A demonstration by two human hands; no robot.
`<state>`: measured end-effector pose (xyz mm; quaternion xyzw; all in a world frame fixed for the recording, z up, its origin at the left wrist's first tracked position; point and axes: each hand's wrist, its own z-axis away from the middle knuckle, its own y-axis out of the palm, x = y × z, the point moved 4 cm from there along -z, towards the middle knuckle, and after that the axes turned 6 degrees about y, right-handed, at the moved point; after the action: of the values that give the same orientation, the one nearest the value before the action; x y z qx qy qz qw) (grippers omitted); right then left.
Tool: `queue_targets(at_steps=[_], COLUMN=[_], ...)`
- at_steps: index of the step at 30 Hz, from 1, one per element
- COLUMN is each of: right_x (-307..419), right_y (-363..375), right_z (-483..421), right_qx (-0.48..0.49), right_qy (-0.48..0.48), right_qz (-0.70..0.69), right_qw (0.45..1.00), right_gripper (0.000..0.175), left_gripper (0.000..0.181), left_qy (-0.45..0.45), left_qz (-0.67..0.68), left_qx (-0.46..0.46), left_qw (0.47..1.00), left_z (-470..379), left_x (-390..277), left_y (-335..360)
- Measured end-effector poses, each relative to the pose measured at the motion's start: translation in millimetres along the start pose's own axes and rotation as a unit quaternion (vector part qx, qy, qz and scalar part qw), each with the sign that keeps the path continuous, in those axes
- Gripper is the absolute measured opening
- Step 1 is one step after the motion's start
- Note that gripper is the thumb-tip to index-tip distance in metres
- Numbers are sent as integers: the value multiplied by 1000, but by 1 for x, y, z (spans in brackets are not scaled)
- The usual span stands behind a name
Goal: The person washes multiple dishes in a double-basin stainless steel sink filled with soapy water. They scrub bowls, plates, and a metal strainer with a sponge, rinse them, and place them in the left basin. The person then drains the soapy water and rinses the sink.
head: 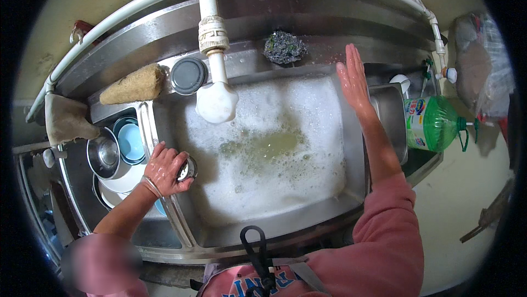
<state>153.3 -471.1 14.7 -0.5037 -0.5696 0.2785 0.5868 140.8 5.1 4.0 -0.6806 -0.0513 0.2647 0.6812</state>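
My left hand [166, 169] grips a small round metal container [187, 169] over the divider [149, 126] between the two sink basins. Wet and holding nothing, my right hand [353, 78] is raised near the upper right corner of the large stainless steel basin [296, 225], its fingers extended. White suds [313, 165] cover most of the murky water [276, 144] in that basin, so whatever lies below is hidden. In the left basin are a metal bowl [103, 153], light blue bowls [131, 142] and white plates [119, 179].
A white tap [216, 101] hangs over the large basin from a pipe. On the back ledge are a loofah [134, 85], a grey-lidded jar [188, 75] and a steel wool scourer [285, 47]. At right, a green detergent bottle [436, 124] lies beside a metal container [389, 120].
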Motion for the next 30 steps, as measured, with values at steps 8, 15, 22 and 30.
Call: queue_targets(at_steps=[8, 15, 22, 30], right_x=[19, -63, -67, -58], right_y=[3, -42, -30, -29], right_z=[91, 191, 218, 215], right_qx=[46, 69, 46, 37], right_qy=[-186, 223, 264, 284], right_qz=[57, 137, 170, 205], right_qw=[980, 963, 948, 936], right_gripper=[65, 76, 83, 81], left_gripper=[60, 60, 56, 55], left_qy=[10, -10, -29, -36], left_qz=[-3, -13, -20, -9], left_qx=[-28, -2, 10, -25], left_qw=[1000, 1000, 999, 999], left_z=[3, 4, 2, 7], left_x=[3, 5, 0, 2], left_y=[0, 8, 3, 5])
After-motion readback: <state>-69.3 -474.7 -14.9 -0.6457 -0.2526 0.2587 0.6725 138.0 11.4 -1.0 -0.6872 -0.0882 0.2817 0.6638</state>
